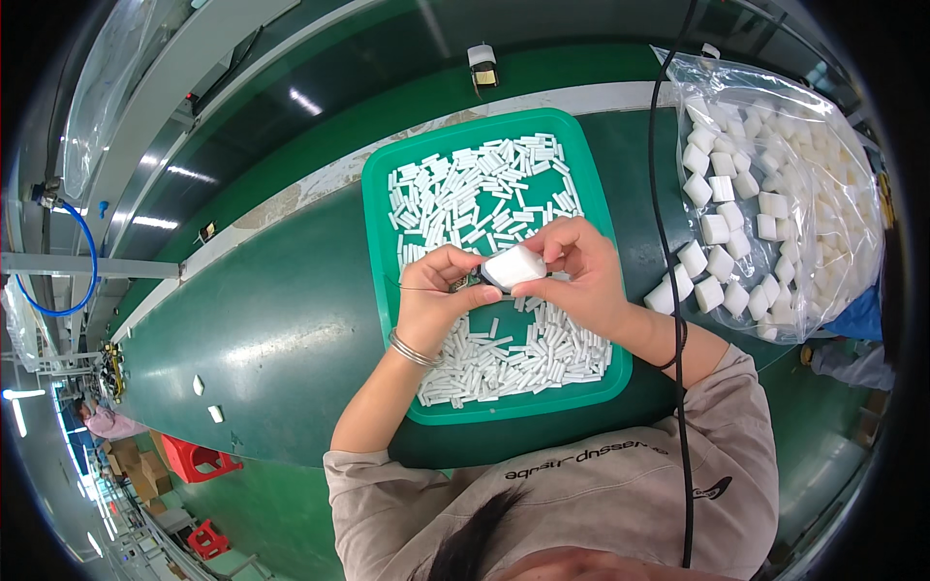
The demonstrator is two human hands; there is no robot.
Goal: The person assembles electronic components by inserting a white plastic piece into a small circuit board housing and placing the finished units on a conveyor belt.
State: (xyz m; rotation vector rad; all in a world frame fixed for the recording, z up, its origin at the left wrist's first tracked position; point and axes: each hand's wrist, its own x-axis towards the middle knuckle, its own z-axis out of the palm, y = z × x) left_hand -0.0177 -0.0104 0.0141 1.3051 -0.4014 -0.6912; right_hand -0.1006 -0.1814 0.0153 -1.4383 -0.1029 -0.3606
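Note:
Above a green tray (620, 373), both hands hold one small assembly between them. Its right part is a white block (515, 267), smooth and rounded like a foam or cotton plug. Its left end has a dark rim and a bit of green circuit board, with a thin wire trailing left. My left hand (438, 289) pinches the dark, circuit-board end between thumb and fingers. My right hand (585, 277) is closed on the white block, thumb below and fingers on top. Beneath them, many short white sticks (523, 373) lie loose in the tray.
A clear plastic bag (809, 194) at the right spills white blocks (715, 229) onto the green table (252, 329). A black cable (659, 213) hangs down right of the tray. Two small white pieces (215, 413) lie at the left. Beyond the table edge sits a similar unit (481, 66).

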